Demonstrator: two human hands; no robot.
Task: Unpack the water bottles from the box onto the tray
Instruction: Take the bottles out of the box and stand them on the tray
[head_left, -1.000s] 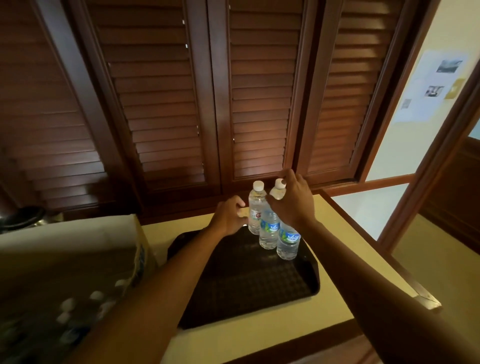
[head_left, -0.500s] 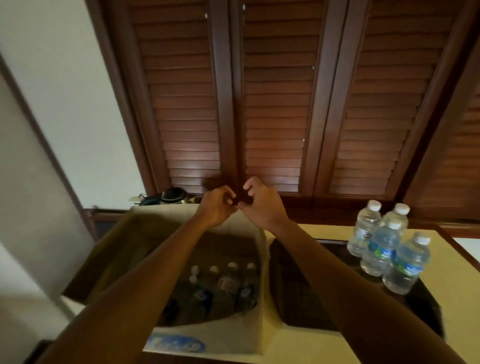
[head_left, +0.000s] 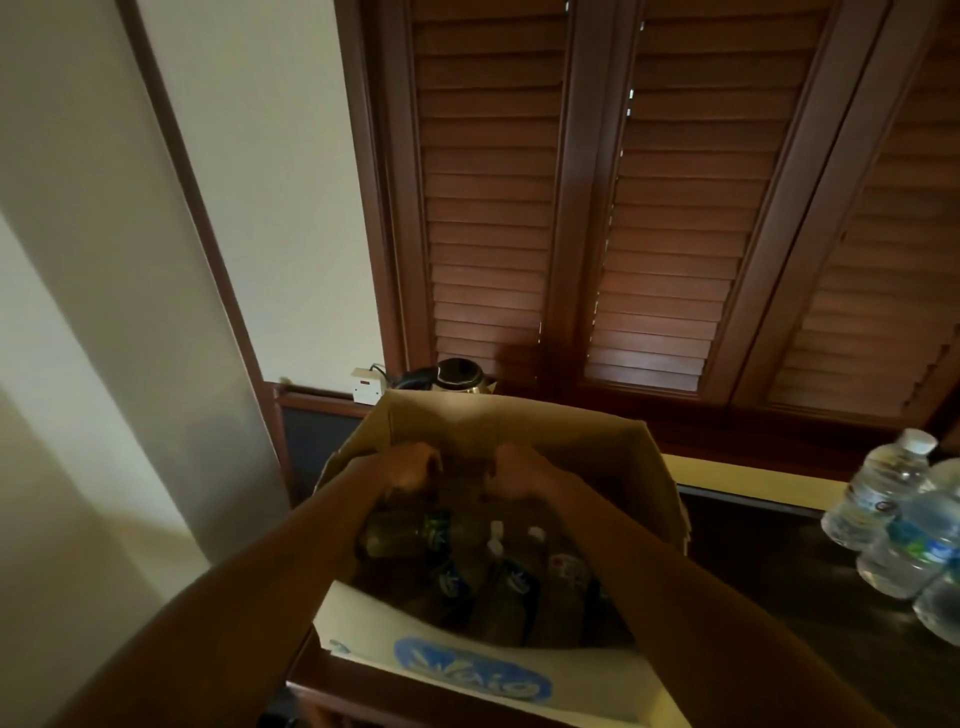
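Observation:
An open cardboard box (head_left: 511, 423) with a blue logo on its near flap holds several water bottles (head_left: 501, 577), upright and lying, dim in shadow. Both my hands are down inside the box at its far end. My left hand (head_left: 410, 467) and my right hand (head_left: 514, 470) have their fingers curled downward over the far row of bottles. The shadow hides whether they grip anything. To the right lies the dark tray (head_left: 769, 566), with several clear bottles (head_left: 878, 491) standing together at its far right end.
A kettle (head_left: 460, 376) and a white wall plug (head_left: 369, 389) sit behind the box. Brown louvred shutters (head_left: 675, 234) fill the back. The cream table top (head_left: 748, 475) shows beyond the tray. A pale wall stands at left.
My view has swung left from the tray to the box. Both hands left the bottles standing on the tray, crossed over, and dropped into the far end of the box.

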